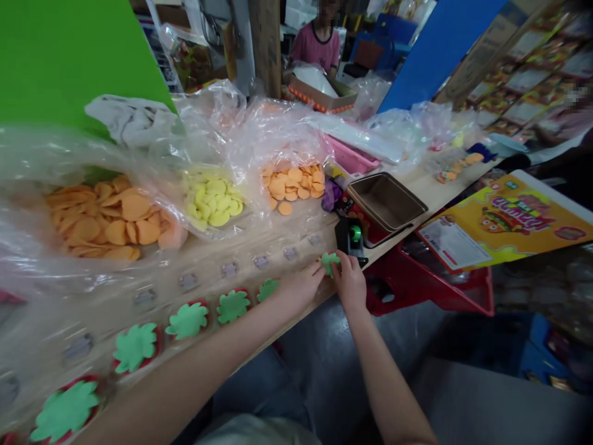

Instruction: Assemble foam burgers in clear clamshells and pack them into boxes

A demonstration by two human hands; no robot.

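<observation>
left hand [299, 287] and right hand [349, 281] pinching a scalloped green foam cutout [330, 262] between them, right beside a black tape dispenser [351, 238] on the tabletop [445, 191]!

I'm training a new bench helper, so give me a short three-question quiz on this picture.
1. What is the person holding between the left hand and the right hand?
2. True or false: the heap of yellow discs lies between a larger orange heap and a smaller orange heap.
3. What black item with a green roll stands just beyond the hands?

Key:
1. A green scalloped cutout
2. True
3. A black tape dispenser
</observation>
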